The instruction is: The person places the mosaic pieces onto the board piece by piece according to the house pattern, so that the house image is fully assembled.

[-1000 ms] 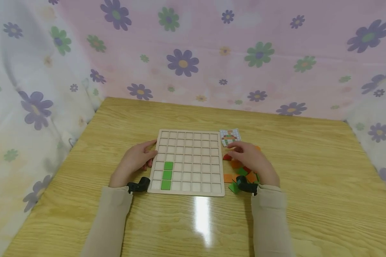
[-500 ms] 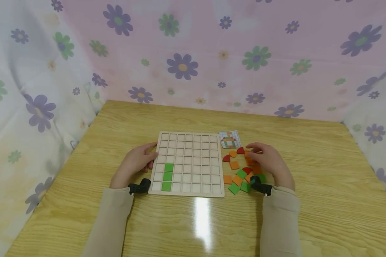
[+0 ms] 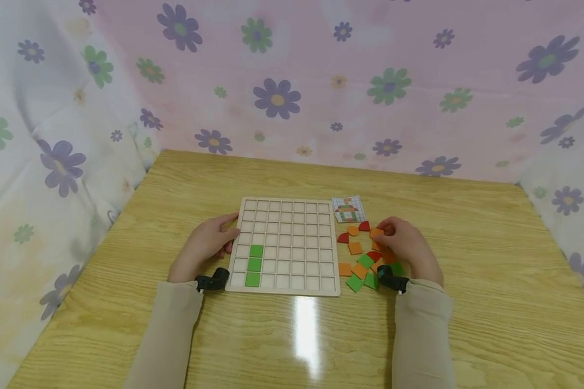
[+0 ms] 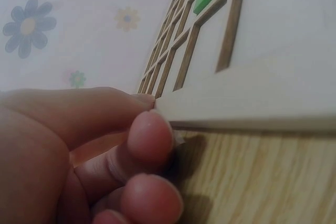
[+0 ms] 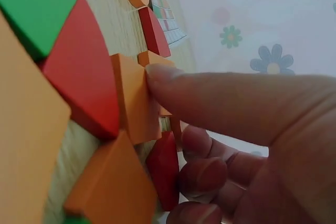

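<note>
A wooden grid board (image 3: 282,292) lies flat, with several green square tiles (image 3: 254,265) in a column near its lower left. At its left edge rests my left hand (image 3: 205,241); the thumb touches the rim in the left wrist view and the other fingertips are bent beside it. My right hand (image 3: 405,243) is over the loose pieces right of the board. Its thumb presses on an orange square tile (image 5: 137,103) and the fingers curl behind, where the index fingertip is hidden. Red quarter-round pieces (image 5: 81,72) lie around this tile.
A small picture card (image 3: 349,209) with a coloured grid figure lies at the board's upper right. Loose orange, green (image 3: 354,283) and red pieces spread along the board's right side, some overlapping. Flowered cloth (image 3: 321,81) stands behind the wooden table (image 3: 253,346).
My right hand has moved right from near the card to the far orange tiles, uncovering several pieces, and its thumb and fingers have closed together. My left hand stays at the board's edge.
</note>
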Demonstrator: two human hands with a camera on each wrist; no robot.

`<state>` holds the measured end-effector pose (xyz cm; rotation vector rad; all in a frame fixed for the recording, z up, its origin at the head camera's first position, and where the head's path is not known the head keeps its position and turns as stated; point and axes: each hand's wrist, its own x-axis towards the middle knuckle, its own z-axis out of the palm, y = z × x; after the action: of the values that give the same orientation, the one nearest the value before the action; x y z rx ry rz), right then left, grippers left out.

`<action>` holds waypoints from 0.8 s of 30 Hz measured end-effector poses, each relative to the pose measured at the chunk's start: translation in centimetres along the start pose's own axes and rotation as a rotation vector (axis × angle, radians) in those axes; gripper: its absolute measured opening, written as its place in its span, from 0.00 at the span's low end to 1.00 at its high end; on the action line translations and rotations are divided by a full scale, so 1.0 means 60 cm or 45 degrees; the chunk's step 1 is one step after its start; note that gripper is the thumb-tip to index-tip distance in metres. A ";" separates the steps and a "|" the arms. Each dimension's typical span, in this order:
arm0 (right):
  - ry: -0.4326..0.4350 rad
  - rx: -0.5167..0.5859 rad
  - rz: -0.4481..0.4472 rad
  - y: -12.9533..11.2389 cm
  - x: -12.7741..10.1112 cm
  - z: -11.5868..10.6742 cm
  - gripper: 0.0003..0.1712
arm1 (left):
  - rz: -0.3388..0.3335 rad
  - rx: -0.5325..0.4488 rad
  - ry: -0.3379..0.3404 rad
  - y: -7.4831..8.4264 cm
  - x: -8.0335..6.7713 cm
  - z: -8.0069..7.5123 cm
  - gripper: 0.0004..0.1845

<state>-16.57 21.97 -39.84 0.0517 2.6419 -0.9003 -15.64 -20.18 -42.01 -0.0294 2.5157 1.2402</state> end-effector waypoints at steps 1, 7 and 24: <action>0.004 -0.001 0.001 0.000 0.000 0.000 0.19 | 0.003 -0.011 0.000 0.000 0.000 0.000 0.27; 0.030 0.008 -0.027 -0.002 0.002 -0.002 0.18 | -0.005 -0.048 0.004 -0.002 0.001 0.002 0.27; -0.079 0.076 -0.329 -0.088 0.013 0.041 0.24 | -0.002 0.053 0.002 -0.002 0.005 0.000 0.28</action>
<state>-17.31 16.22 -38.81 -0.3046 2.6019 -1.0442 -15.93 -20.22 -42.18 -0.0219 2.5417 1.1871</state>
